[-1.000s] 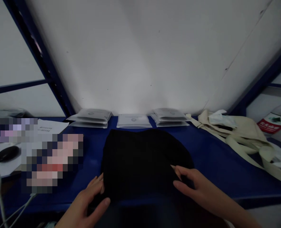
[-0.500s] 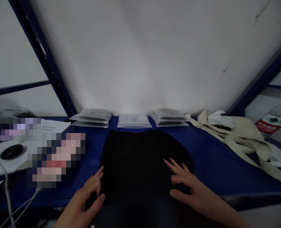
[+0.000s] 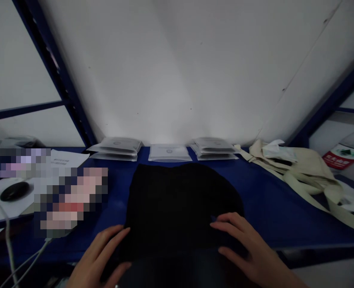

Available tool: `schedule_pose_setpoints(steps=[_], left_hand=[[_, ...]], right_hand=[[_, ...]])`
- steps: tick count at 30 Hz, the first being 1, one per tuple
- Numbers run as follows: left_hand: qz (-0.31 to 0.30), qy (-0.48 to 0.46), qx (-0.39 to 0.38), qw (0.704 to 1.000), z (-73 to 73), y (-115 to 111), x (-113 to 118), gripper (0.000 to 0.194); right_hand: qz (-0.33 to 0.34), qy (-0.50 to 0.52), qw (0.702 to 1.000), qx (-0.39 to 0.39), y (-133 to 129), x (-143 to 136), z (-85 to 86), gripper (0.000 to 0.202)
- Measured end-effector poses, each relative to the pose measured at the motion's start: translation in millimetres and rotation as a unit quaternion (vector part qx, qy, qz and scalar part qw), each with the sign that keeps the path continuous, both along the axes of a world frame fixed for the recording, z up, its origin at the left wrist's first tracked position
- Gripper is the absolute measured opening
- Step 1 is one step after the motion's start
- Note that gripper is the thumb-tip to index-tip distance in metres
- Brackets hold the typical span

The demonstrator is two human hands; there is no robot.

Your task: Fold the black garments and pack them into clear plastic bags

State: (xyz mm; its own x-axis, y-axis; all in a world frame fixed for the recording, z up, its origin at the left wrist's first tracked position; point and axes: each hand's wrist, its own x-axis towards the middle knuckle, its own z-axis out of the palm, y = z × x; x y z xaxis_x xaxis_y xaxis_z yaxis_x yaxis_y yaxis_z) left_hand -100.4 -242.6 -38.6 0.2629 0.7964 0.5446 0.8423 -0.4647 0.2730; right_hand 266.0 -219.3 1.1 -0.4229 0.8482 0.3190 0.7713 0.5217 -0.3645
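Note:
A black cloth [image 3: 177,200] lies spread on the blue table, its near edge running down toward the front. At its left edge is my left hand [image 3: 102,254], fingers apart, with the fingertips touching the fabric. My right hand [image 3: 244,244] rests at the cloth's right side, fingers bent and spread, the fingertips on the fabric. Neither hand is closed around anything. The lower part of the cloth is too dark to make out.
Flat white packets lie along the wall in a left stack [image 3: 118,147], a middle one [image 3: 169,153] and a right stack [image 3: 214,148]. A beige bag [image 3: 309,168] is at the right; papers, a black mouse [image 3: 15,191] and cables at the left.
My right hand has moved down a little toward the table's front edge. The fingers of my left hand have also shifted slightly down. The cloth looks almost the same.

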Motion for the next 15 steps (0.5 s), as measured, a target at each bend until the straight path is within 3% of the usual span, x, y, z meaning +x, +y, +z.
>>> schedule_pose_setpoints(steps=[6, 15], left_hand=[[-0.020, 0.021, 0.089, 0.996, -0.8, 1, -2, 0.028], [-0.043, 0.038, 0.156, 0.986, -4.3, 2, -2, 0.023]], right_hand=[[0.012, 0.015, 0.999, 0.049, 4, -4, -8.1, 0.017], [0.008, 0.008, 0.997, 0.076, 3, 0, -14.7, 0.025]])
